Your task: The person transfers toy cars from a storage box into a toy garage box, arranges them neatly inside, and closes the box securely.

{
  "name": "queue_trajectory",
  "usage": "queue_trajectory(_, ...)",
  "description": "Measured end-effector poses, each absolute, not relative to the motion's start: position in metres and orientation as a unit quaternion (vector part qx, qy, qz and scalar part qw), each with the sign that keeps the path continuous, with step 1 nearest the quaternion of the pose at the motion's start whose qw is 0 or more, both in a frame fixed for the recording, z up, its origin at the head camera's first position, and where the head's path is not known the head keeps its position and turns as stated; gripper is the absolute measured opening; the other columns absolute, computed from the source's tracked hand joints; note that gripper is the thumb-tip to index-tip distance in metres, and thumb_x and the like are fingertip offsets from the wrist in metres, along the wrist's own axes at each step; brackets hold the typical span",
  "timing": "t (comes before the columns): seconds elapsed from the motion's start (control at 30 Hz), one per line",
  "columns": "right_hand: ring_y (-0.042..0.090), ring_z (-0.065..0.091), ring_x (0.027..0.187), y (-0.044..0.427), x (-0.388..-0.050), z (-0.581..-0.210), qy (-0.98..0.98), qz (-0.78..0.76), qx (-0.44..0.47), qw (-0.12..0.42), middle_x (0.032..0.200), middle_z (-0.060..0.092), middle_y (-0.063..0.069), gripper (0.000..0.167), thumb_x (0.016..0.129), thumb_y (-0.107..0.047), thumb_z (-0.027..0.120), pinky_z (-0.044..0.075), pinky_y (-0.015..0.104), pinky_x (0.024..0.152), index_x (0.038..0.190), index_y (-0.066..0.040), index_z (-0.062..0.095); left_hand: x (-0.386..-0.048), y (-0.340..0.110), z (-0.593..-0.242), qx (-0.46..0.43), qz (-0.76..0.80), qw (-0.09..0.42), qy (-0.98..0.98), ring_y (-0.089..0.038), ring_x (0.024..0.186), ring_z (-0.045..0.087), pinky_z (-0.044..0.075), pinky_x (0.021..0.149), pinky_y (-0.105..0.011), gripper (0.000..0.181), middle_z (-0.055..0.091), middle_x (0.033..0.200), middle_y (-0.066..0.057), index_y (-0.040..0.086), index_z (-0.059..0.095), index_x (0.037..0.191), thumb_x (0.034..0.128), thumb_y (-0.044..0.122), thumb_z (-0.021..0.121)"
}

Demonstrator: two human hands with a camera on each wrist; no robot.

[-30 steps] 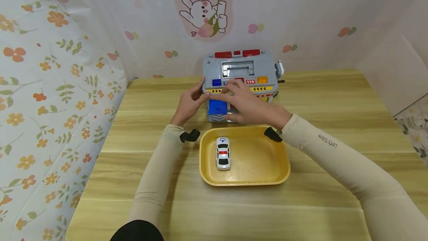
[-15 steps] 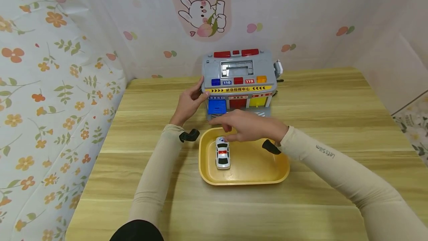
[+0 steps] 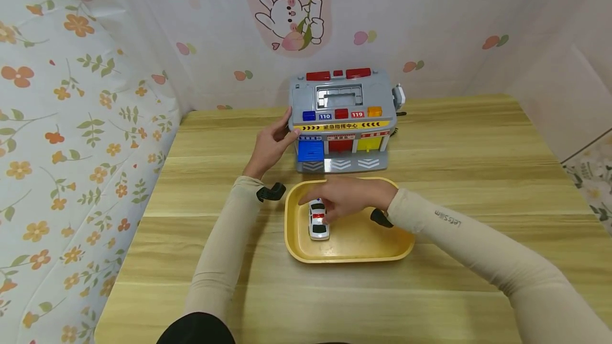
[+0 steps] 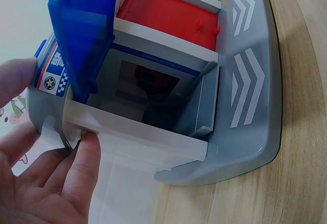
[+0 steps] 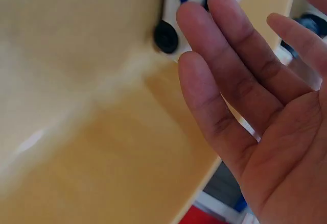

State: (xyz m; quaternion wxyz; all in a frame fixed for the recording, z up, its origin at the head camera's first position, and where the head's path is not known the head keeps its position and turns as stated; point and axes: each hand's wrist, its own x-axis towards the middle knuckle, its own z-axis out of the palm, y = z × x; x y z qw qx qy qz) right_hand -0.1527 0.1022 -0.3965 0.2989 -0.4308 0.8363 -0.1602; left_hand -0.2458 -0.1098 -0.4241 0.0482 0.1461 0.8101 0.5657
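Note:
A grey toy emergency-station garage [image 3: 306,102] stands at the table's back, with blue, red and yellow doors. My left hand [image 3: 269,148] grips its roof edge at the left end, thumb at the front and fingers curled at the side. In the left wrist view the blue door [image 4: 84,27] is swung up above an open bay, while the red door [image 4: 168,17] is down. My right hand [image 3: 351,195] hovers over the yellow tray [image 3: 351,260], fingers spread and relaxed. Beneath its fingertips lies a white toy police car [image 3: 319,231], partly covered by the hand in the head view.
Wooden table surface [image 3: 454,163] extends on both sides of the tray and garage. A patterned cloth [image 3: 215,31] hangs close behind the garage, and a floral one [image 3: 86,174] runs along the left side.
My right hand has moved from the garage front back toward me, to above the car in the tray. The left hand has stayed at the garage's left roof edge.

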Motion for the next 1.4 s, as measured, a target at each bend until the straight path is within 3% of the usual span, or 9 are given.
queue_trajectory(0.07,0.008,0.055,0.073,0.100,-0.151,-0.399,0.834,-0.151,-0.430,0.312,0.083,0.064,-0.005,0.059,0.089,-0.028,0.077,0.050,0.021,0.068,0.144,-0.022,0.056,-0.247,-0.110,-0.428,0.150,0.568,0.043,0.808,-0.024,0.143,0.048,0.045,0.115,-0.040,0.063,0.038,0.161,-0.001,0.030,0.034,0.155,0.0995,0.028,0.064)
queue_trajectory(0.3,0.010,0.058,0.089,0.096,-0.142,-0.406,0.841,-0.110,-0.429,0.311,0.112,0.070,-0.005,0.060,0.087,-0.035,0.079,0.054,0.024,0.086,0.142,-0.030,0.057,-0.247,-0.111,-0.430,0.155,0.574,0.036,0.803,-0.023,0.144,0.048,0.045,0.115,-0.039,0.063,0.039,0.161,0.001,0.033,0.036,0.155,0.0986,0.032,0.065)
queue_trajectory(0.57,0.008,0.060,0.091,0.094,-0.135,-0.415,0.840,-0.091,-0.439,0.305,0.112,0.071,-0.006,0.055,0.084,-0.036,0.082,0.055,0.026,0.092,0.135,-0.032,0.062,-0.247,-0.111,-0.429,0.156,0.574,0.033,0.803,-0.024,0.142,0.050,0.046,0.115,-0.039,0.063,0.041,0.161,0.000,0.033,0.036,0.154,0.0985,0.031,0.065)
queue_trajectory(0.87,0.011,0.057,0.076,0.094,-0.129,-0.414,0.854,-0.059,-0.433,0.280,0.097,0.073,-0.003,0.049,0.083,-0.036,0.082,0.051,0.024,0.072,0.130,-0.035,0.065,-0.246,-0.111,-0.429,0.155,0.573,0.033,0.804,-0.023,0.144,0.048,0.044,0.117,-0.039,0.063,0.039,0.161,0.001,0.031,0.036,0.155,0.0987,0.031,0.065)
queue_trajectory(1.2,0.012,0.060,0.085,0.103,-0.124,-0.397,0.861,-0.060,-0.447,0.234,0.107,0.074,-0.001,0.045,0.089,-0.023,0.077,0.056,0.026,0.080,0.130,-0.035,0.066,-0.247,-0.111,-0.431,0.152,0.569,0.035,0.807,-0.024,0.144,0.048,0.045,0.116,-0.040,0.063,0.038,0.162,0.001,0.033,0.035,0.155,0.0991,0.032,0.064)
queue_trajectory(1.4,0.015,0.062,0.095,0.113,-0.121,-0.390,0.863,-0.081,-0.442,0.229,0.118,0.072,0.003,0.047,0.090,-0.022,0.075,0.059,0.032,0.089,0.134,-0.035,0.063,-0.240,-0.109,-0.416,0.143,0.565,0.051,0.811,-0.029,0.145,0.046,0.042,0.118,-0.042,0.063,0.035,0.163,-0.005,0.022,0.033,0.157,0.1005,0.023,0.062)
